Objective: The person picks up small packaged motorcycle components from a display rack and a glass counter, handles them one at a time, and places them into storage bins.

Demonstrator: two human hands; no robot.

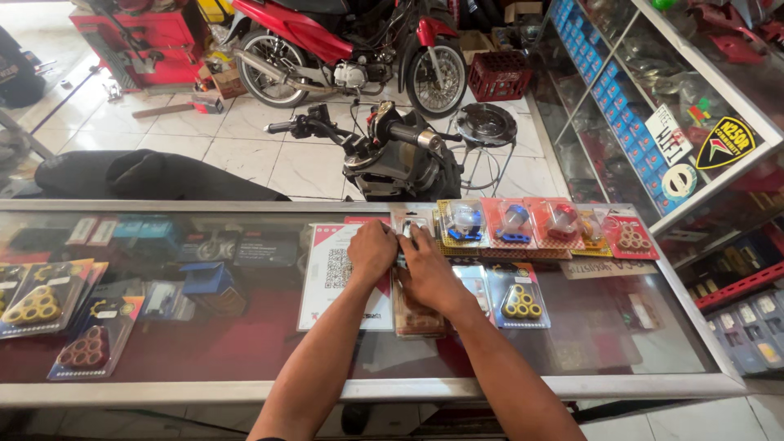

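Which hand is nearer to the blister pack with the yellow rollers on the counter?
Right. The right hand lies just left of the yellow roller pack, almost beside it. The left hand is farther left, over the white code sheet, with the right hand between it and the pack.

Your glass worktop (245, 359) carries a white printed sheet (331, 278) at centre. A row of blister packs (531, 224) lines the far edge toward two o'clock, and a pack of yellow rollers (521, 298) lies at three o'clock.
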